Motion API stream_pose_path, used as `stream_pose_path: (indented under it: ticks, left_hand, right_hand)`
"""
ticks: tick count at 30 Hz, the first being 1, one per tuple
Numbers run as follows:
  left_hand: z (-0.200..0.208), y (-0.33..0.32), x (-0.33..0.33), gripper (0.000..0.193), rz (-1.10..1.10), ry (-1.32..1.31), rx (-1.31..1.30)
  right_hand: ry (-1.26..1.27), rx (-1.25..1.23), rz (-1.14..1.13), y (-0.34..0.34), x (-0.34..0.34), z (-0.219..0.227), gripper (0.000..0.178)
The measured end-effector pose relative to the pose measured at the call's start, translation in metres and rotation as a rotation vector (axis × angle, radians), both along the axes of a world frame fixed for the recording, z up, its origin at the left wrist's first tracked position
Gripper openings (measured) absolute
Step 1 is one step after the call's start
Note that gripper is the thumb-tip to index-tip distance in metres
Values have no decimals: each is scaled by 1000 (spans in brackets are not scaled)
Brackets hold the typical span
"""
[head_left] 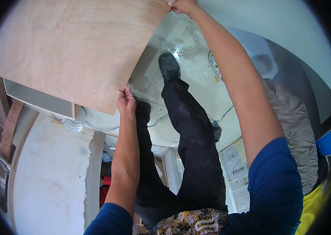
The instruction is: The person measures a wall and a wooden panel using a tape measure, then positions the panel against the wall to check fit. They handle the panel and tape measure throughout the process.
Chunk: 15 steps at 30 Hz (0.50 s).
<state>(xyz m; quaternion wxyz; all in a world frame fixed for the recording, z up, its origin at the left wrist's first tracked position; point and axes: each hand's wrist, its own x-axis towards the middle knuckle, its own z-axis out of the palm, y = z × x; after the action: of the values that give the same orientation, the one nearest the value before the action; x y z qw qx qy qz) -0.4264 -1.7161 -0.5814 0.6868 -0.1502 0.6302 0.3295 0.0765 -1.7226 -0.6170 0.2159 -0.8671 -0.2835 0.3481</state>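
A large plywood sheet (75, 47), pale brown and thin, fills the upper left and runs out of the picture at the top. My left hand (126, 101) pinches its edge near the close right corner, thumb and fingers pressed together. Farther off, at the top of the view, my right hand (184, 6) is closed on the same sheet's right edge by the far corner. Beneath the sheet's near edge shows an open box-like cabinet (42, 101) with a grey-white inside; most of it is hidden under the sheet.
A whitish board (50, 168) stands at the lower left, beside scrap wood (7, 129). A clear plastic container (74, 120) sits near the cabinet. Cables (103, 128) cross the tiled floor (150, 74) by my feet. A grey padded jacket (294, 129) lies at the right.
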Motion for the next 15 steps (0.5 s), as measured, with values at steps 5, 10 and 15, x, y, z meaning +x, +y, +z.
stream_pose_path:
  ticks: [5, 10, 15]
  left_hand:
    - [8, -2, 7, 28, -21, 27, 10]
    - [11, -10, 8, 29, -41, 49, 14]
    - [-1, -13, 5, 30, -62, 49, 23]
  right_hand:
    - [150, 93, -312, 1, -15, 30, 16]
    - [-135, 160, -249, -8, -15, 20, 17]
    - [-45, 166, -241, -16, -19, 10, 18]
